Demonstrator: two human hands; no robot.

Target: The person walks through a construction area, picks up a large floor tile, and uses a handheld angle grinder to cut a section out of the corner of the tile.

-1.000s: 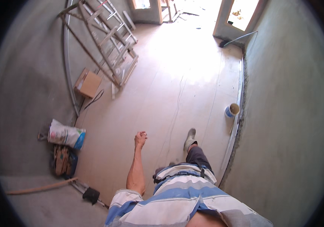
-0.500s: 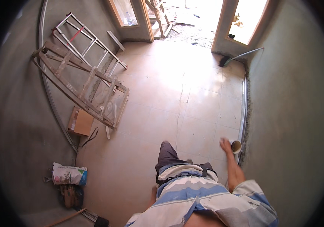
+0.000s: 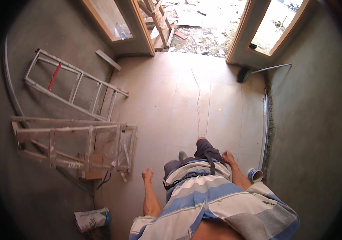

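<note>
**Hands and Nearest Holds**

Left hand and right hand: fingers seem curled; whether they meet cannot be told, and no held thing shows. Near the right hand, the bucket sits on the floor by the right wall: probably stiff, weight uncertain, best held at its rim. Left of the left hand, the wooden ladder: likely rigid and heavy, best held by both rails.

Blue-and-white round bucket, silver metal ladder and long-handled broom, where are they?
Blue-and-white round bucket (image 3: pixel 251 175): head view, on its outer side.
Silver metal ladder (image 3: pixel 54 77): head view, on its red bar.
Long-handled broom (image 3: pixel 243 75): head view, on its dark bristles.
</note>
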